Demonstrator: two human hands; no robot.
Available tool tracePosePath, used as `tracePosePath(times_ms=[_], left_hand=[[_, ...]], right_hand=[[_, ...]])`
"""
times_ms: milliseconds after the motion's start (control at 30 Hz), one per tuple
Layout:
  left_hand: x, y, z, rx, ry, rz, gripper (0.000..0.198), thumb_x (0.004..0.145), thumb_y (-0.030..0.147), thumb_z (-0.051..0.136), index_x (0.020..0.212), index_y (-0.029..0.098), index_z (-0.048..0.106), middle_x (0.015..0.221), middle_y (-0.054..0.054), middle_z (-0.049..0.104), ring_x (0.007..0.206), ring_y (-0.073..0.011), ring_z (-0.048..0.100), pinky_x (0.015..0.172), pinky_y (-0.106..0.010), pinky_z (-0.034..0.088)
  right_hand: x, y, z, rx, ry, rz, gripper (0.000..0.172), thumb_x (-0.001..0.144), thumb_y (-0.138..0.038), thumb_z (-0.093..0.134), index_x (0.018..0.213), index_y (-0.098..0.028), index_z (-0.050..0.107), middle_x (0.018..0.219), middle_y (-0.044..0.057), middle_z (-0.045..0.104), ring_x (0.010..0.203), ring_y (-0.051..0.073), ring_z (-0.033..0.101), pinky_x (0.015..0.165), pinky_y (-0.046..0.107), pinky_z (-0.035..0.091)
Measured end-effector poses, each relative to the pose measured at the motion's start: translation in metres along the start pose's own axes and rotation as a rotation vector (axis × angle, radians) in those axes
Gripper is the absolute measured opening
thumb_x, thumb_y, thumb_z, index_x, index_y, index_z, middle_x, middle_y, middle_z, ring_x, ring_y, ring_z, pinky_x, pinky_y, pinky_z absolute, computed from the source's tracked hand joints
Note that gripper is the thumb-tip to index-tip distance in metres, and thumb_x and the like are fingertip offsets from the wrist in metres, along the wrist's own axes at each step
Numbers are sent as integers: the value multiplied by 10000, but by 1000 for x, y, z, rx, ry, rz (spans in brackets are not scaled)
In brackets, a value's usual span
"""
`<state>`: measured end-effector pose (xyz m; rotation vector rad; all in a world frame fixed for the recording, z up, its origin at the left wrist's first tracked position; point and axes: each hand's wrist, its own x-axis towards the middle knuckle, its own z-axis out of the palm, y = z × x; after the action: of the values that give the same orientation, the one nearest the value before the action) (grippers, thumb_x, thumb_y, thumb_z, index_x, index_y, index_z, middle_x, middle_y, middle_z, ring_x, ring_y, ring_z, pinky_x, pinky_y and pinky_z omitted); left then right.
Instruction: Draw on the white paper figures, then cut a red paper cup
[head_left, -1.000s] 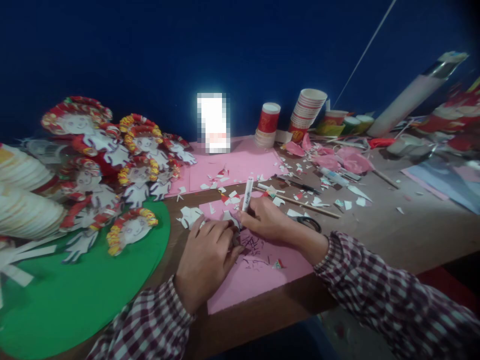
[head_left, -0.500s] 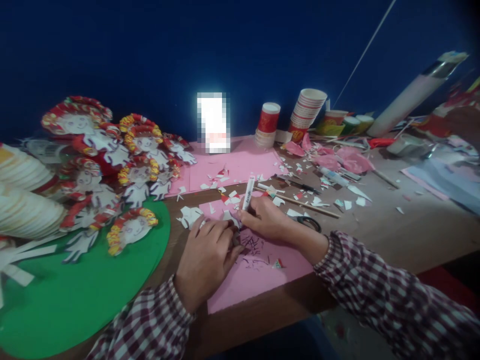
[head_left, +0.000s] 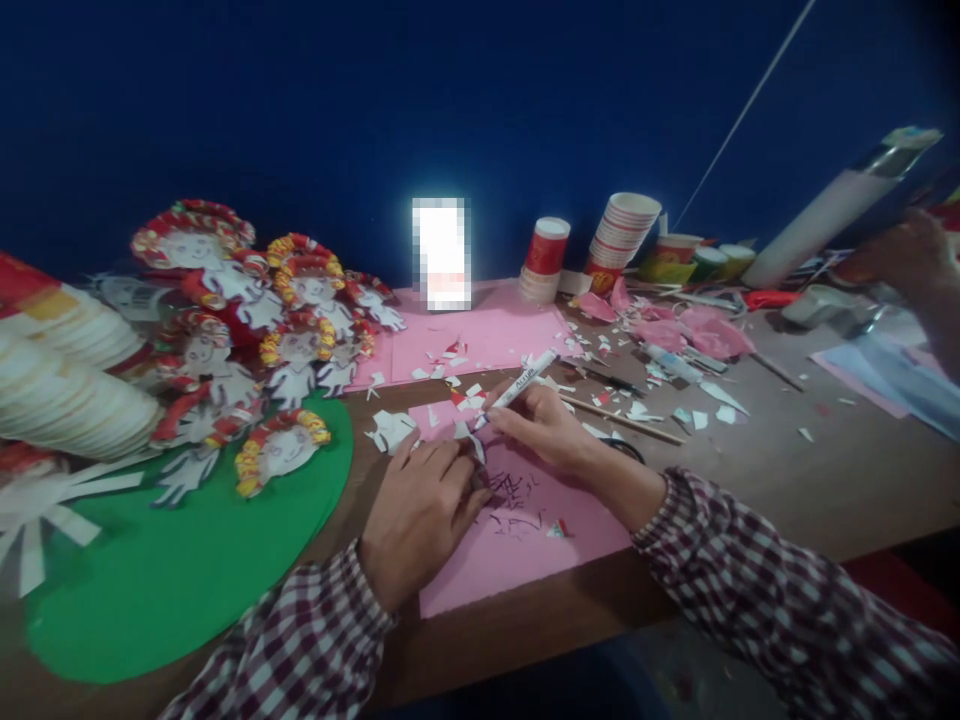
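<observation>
My right hand (head_left: 551, 425) is closed around a white marker pen (head_left: 525, 380), tilted with its tip low at the left. Near that tip, a small white paper cutout (head_left: 466, 434) with a dark edge lies partly under my left hand (head_left: 427, 510). The left fingers are bent and pressed together on it, holding it down; most of the piece is hidden. Beneath both hands is a pink sheet (head_left: 465, 585) with dark pen strokes. Another white paper cutout (head_left: 391, 430) rests just beyond my left fingertips.
Paper dolls (head_left: 296, 350) with red and yellow hair crowd the left, by a green board (head_left: 187, 590) and stacked paper cups (head_left: 67, 380). Paper scraps, a wooden stick (head_left: 622, 418), scissors (head_left: 626, 450) and upright cups (head_left: 544, 262) lie beyond. Another person's hand (head_left: 911, 260) is at far right.
The marker has gone from nearly upright to tilted, its tip now down by the paper cutout. My left hand stays on the cutout. The view has shifted slightly.
</observation>
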<state>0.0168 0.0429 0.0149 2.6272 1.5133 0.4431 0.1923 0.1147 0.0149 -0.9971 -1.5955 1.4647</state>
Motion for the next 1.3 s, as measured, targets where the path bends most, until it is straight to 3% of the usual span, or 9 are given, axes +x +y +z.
tracePosePath(times_ms=[100, 233, 433, 667, 1300], left_hand=[[0, 0, 0, -16, 7, 7, 232, 890, 360, 463, 928, 173, 596, 1022, -78, 597, 970, -228, 549, 990, -496, 326], [-1, 1, 1, -43, -6, 12, 233, 892, 370, 462, 884, 177, 594, 901, -48, 602, 907, -208, 553, 994, -495, 309], [-4, 1, 3, -59, 34, -10, 205, 882, 356, 488, 920, 187, 599, 939, -38, 614, 962, -212, 534, 1001, -473, 297], [-5, 1, 3, -23, 28, -12, 228, 865, 381, 509, 908, 173, 593, 928, -43, 605, 937, -213, 529, 1004, -474, 294], [-5, 1, 1, -25, 26, -15, 259, 880, 400, 475, 932, 177, 595, 946, -47, 613, 944, -222, 530, 1000, -494, 288]], right_hand=[[-1, -4, 2, -39, 19, -61, 118, 777, -259, 580, 828, -152, 574, 702, -8, 553, 621, 95, 500, 575, 224, 415], [-3, -5, 4, -77, 52, -48, 135, 765, -279, 598, 750, -155, 547, 631, -29, 503, 572, 86, 449, 533, 221, 371], [-5, 2, 0, -41, 80, -4, 148, 777, -308, 594, 783, -179, 522, 565, -63, 445, 495, 73, 371, 479, 216, 309], [-6, 10, 5, -172, 72, -116, 123, 784, -292, 576, 793, -170, 571, 669, -13, 537, 621, 115, 492, 588, 242, 399], [-7, 11, 5, -345, 99, -111, 168, 811, -320, 555, 773, -158, 568, 668, -3, 549, 614, 121, 508, 569, 228, 397]])
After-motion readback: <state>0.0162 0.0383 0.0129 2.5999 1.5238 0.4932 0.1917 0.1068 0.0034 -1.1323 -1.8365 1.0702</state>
